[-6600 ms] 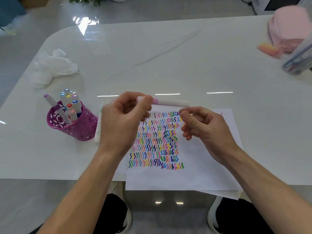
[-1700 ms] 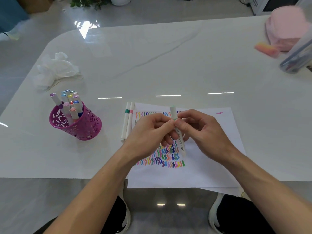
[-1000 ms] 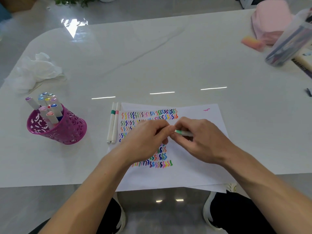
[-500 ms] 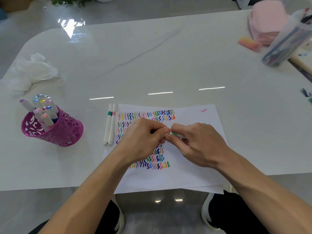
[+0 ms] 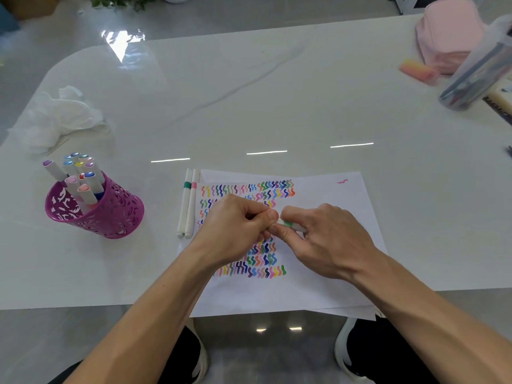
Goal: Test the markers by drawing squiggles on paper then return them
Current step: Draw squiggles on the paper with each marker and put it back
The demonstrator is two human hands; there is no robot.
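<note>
- The marker (image 5: 288, 224), green band showing, lies crosswise just above the paper (image 5: 327, 286), caught between both hands over the rows of coloured squiggles (image 5: 263, 261).
- The left hand (image 5: 235, 228) has its fingers curled in tight, thumb and forefinger pinching the marker's left end. Whether a cap sits on that end, I can't tell.
- The right hand (image 5: 329, 242) has its fingers curled round the barrel, hiding most of it.
- Just off the paper's left edge, two markers (image 5: 186, 209) lie side by side and touching, one green-banded, one pink-banded.
- Further left stands the magenta cup (image 5: 110, 214), with a cluster of capped markers (image 5: 80, 173) poking up out of it.
- Beyond the cup, a crumpled white tissue (image 5: 55, 115) sits on the glossy white table (image 5: 277, 92).
- In the far right corner are a pink cloth item (image 5: 448, 37), an orange-pink block (image 5: 418, 70) and a clear tub (image 5: 476, 76), tilted.
</note>
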